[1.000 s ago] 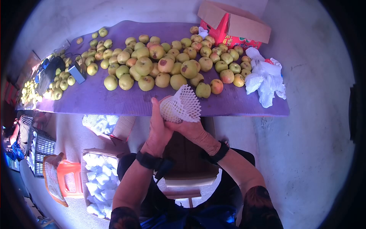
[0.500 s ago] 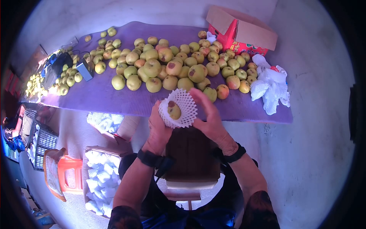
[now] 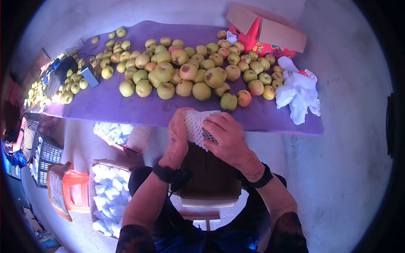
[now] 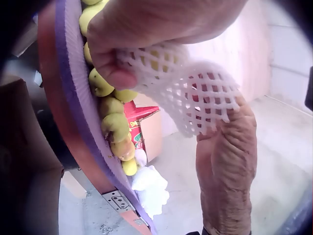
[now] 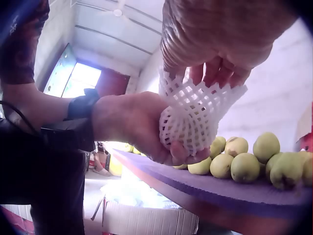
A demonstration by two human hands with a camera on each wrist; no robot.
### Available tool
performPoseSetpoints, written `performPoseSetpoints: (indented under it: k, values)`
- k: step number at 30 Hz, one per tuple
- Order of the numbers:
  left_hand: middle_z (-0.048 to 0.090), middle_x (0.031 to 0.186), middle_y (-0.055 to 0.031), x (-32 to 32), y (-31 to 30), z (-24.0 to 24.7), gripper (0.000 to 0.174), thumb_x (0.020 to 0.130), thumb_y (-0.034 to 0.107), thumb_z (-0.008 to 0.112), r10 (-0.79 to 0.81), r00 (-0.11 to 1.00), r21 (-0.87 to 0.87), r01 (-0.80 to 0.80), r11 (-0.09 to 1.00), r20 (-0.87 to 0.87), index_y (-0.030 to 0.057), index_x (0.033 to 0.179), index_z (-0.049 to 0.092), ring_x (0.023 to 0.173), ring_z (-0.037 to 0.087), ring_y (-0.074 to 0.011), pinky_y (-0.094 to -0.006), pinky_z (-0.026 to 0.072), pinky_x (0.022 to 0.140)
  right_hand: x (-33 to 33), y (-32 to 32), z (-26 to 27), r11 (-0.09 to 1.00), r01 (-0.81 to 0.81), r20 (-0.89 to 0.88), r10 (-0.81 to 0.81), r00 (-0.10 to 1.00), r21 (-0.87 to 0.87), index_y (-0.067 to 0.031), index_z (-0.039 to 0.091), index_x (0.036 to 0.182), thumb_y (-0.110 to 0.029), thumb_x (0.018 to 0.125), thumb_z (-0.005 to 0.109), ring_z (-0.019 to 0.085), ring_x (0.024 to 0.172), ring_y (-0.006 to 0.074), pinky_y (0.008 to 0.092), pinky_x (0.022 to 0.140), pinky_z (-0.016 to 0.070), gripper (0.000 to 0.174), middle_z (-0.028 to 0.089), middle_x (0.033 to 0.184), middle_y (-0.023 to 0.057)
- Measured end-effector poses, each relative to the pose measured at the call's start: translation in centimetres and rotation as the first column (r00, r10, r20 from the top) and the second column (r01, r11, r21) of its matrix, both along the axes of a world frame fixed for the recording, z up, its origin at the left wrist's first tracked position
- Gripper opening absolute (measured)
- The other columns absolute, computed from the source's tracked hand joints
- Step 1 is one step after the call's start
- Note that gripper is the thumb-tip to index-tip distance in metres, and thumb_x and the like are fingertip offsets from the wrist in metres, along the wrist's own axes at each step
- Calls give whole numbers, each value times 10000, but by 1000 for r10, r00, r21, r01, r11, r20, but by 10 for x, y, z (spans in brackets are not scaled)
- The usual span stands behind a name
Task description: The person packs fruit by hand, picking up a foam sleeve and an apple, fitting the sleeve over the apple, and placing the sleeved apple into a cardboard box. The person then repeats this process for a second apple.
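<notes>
A green apple (image 4: 159, 59) sits inside a white foam net sleeve (image 3: 195, 128), seen only through the mesh. My left hand (image 3: 177, 137) cups the wrapped apple from the left, its fingers curled round the covered end. On the other side my right hand (image 3: 230, 141) grips the sleeve's loose end with bent fingers. In the right wrist view the fingers of that hand stand behind the flared rim (image 5: 208, 93), and the apple bulges in the lower part of the net. Both hands are just off the front edge of the purple-covered table (image 3: 152, 113).
A heap of apples (image 3: 164, 71) covers the table's middle. At its right lie white foam nets (image 3: 297, 95), with a red carton (image 3: 270, 44) behind. Below left stand a box of foam-wrapped items (image 3: 110, 194) and an orange stool (image 3: 76, 189). A brown box (image 3: 211, 173) stands below the hands.
The sleeve's open end, which faced me with the apple showing half a second ago, is now covered by my right hand. That hand has moved from beside the rim onto the net.
</notes>
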State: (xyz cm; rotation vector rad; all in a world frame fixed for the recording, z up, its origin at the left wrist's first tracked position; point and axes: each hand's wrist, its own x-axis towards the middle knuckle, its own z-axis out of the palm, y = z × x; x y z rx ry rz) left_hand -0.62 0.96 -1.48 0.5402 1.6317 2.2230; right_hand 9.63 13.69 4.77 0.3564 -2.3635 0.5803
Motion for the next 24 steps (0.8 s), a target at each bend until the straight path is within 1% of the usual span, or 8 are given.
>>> performPoseSetpoints:
  k: [6, 7, 9, 16, 19, 20, 21, 24]
  values:
    - [599, 1063, -157, 3, 2, -8, 238, 987, 148, 400, -3, 800, -212, -155, 965, -599, -13, 1056, 562, 953, 599, -269, -344, 485, 820, -3, -3, -3, 1000, 2, 30, -2, 1000, 15, -43, 558, 1091, -130, 554, 815, 541, 1087, 320, 416, 945, 470, 601, 537, 1164, 122]
    - [599, 1063, -157, 1, 2, -12, 238, 987, 148, 400, -7, 801, -213, -151, 965, -599, -13, 1056, 562, 953, 599, -269, -344, 485, 820, -3, -3, -4, 1000, 6, 31, -6, 1000, 14, -43, 558, 1091, -130, 554, 815, 541, 1087, 320, 416, 945, 470, 601, 537, 1164, 122]
    - [592, 1057, -159, -1, 2, -17, 326, 844, 59, 615, -63, 723, -223, -128, 966, -688, 11, 1152, 517, 967, 608, -332, -384, 494, 823, -4, -2, -7, 999, -25, 76, 26, 997, -24, -48, 532, 1154, -124, 596, 811, 512, 1147, 360, 439, 967, 458, 628, 507, 1225, 141]
    - [579, 1095, -157, 4, -5, -6, 344, 890, 100, 571, -103, 655, -212, -89, 973, -749, 9, 1213, 493, 1013, 605, -291, -370, 489, 857, -4, -1, -15, 997, -18, 133, 27, 991, -71, -64, 493, 1185, -120, 614, 815, 513, 1151, 370, 435, 955, 476, 657, 497, 1235, 140]
    - [572, 1161, -137, 6, -5, 1, 353, 993, 270, 467, -261, 801, -397, 31, 917, -539, 17, 1238, 482, 1070, 590, -245, -355, 480, 903, -6, -3, -16, 996, -10, 143, 23, 989, -87, -71, 488, 1187, -122, 621, 812, 515, 1143, 362, 429, 933, 489, 654, 497, 1224, 134]
    - [561, 1190, -130, 7, -1, 1, 416, 1014, 358, 386, -265, 951, -175, 236, 956, -162, 25, 1244, 482, 1096, 578, -231, -348, 471, 929, -6, -3, -16, 996, -5, 149, 18, 989, -87, -70, 494, 1172, -133, 626, 800, 522, 1130, 353, 422, 937, 482, 629, 508, 1200, 130]
    - [551, 1218, -123, 8, 1, 1, 499, 1035, 446, 305, -339, 911, 118, 319, 940, 236, 33, 1250, 482, 1122, 566, -217, -341, 462, 955, -6, -4, -15, 996, 1, 156, 13, 988, -86, -69, 499, 1158, -143, 632, 789, 528, 1117, 344, 416, 942, 475, 605, 518, 1176, 127]
    - [544, 1231, -118, 11, 4, 0, 629, 1020, 541, 201, -333, 925, 102, 320, 942, 180, 32, 1282, 462, 1150, 550, -211, -341, 443, 990, -6, -2, -14, 996, 4, 163, 11, 987, -92, -71, 500, 1158, -152, 647, 779, 529, 1107, 340, 411, 931, 479, 588, 518, 1169, 123]
